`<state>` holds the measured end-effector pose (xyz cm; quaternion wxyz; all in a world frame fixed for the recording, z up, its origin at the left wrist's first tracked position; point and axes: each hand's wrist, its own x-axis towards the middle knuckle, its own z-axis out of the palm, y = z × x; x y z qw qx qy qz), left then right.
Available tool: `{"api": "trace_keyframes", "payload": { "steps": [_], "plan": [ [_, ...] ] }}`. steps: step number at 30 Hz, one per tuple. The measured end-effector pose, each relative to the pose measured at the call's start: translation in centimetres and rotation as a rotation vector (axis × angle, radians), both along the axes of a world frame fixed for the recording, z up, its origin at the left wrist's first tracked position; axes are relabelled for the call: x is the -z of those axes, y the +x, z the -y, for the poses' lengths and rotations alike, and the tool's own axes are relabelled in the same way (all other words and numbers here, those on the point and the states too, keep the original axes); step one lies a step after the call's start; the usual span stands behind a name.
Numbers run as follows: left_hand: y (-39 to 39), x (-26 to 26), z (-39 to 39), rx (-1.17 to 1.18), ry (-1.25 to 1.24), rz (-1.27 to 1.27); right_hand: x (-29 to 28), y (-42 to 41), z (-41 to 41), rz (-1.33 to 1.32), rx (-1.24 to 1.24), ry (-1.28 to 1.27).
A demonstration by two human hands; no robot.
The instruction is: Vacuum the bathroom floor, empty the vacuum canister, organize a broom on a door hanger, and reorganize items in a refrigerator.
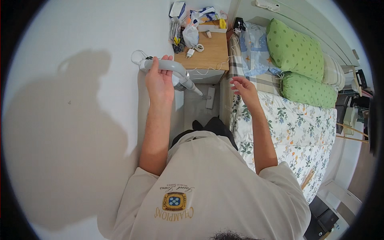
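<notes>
My left hand is palm up under the grey handle of a stick vacuum cleaner, thumb on the near side and fingers behind it. From the handle the vacuum's tube slopes down to the right, ending in a flat white floor head on the grey floor. A thin white cord loops beside the handle's left end. My right hand hovers near the bed's edge, holding nothing, its fingers loosely bent and apart.
Ahead stands a wooden-topped nightstand with plastic bags, a box and a white charger. To the right is a bed with a floral quilt and green pillows. A white wall bounds the left side of the narrow floor gap.
</notes>
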<state>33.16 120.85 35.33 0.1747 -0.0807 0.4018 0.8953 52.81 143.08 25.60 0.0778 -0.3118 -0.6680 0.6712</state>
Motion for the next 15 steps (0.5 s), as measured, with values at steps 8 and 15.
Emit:
{"api": "trace_keyframes", "payload": {
  "steps": [8, 15],
  "plan": [
    [0.5, 0.3, 0.3, -0.007, -0.035, 0.023, 0.1, 0.2, 0.4, 0.016, 0.018, -0.025],
    [0.2, 1.3, 0.5, 0.02, 0.07, 0.067, -0.4, -0.5, 1.0, 0.002, -0.038, -0.05]
  ]
}}
